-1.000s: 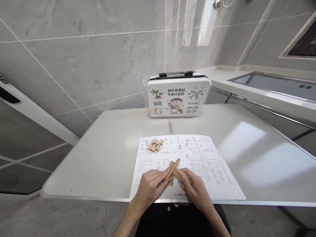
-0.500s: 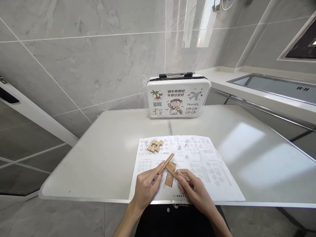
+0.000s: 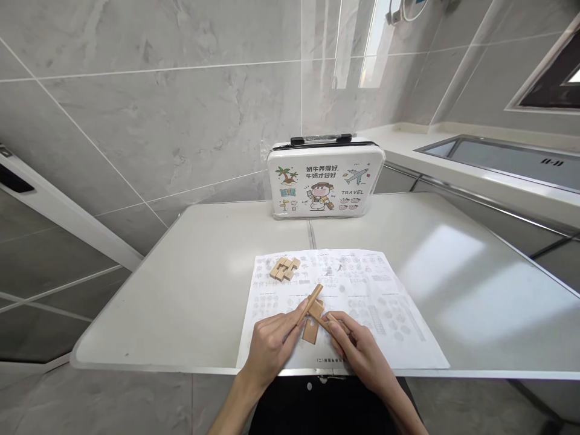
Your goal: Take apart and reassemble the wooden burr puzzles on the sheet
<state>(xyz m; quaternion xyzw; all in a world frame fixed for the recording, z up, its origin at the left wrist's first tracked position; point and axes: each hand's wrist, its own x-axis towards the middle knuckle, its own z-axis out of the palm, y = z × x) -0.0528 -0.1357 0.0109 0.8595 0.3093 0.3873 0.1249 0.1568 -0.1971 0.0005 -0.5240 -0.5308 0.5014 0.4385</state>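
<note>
My left hand (image 3: 273, 343) pinches a thin wooden stick (image 3: 312, 300) that tilts up to the right. My right hand (image 3: 360, 349) grips a second wooden piece (image 3: 329, 320) that crosses under the stick. A third flat wooden piece (image 3: 310, 330) hangs below the crossing, between my hands. All this is just above a printed instruction sheet (image 3: 385, 314) on the white table (image 3: 194, 290). A small cluster of joined wooden blocks (image 3: 284, 268) lies on the sheet's far left corner.
A white case (image 3: 324, 183) with cartoon travel pictures and a black handle stands at the table's far edge against the tiled wall. A counter with a steel sink (image 3: 507, 158) runs along the right. The table's near edge is right at my wrists.
A second ago the stick and pieces were held close together. My left hand then drew the stick out to the left, and now has brought it back against the piece in my right hand.
</note>
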